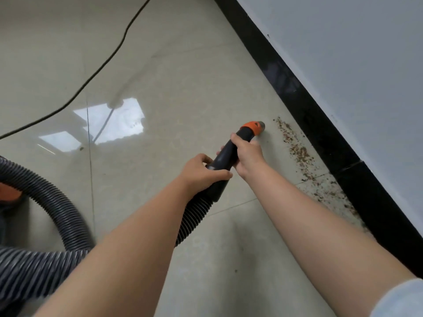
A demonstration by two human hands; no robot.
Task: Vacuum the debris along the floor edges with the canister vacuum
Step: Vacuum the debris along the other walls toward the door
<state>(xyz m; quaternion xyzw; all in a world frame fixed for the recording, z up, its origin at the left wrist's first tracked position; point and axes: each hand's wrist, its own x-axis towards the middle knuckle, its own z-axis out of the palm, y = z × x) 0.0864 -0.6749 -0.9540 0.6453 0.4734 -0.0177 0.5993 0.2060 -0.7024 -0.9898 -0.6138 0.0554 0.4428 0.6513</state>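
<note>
A ribbed grey hose curls along the tiled floor. The left hand and right hand both grasp the black nozzle, its orange tip near brown debris beside the black baseboard.

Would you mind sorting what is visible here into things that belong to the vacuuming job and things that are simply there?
Part of the job:
- nozzle, held by the left hand and right hand
- ribbed hose
- canister body, at the frame edge
- debris along the black skirting

Just there:
- black cable on the floor
- white wall
</note>
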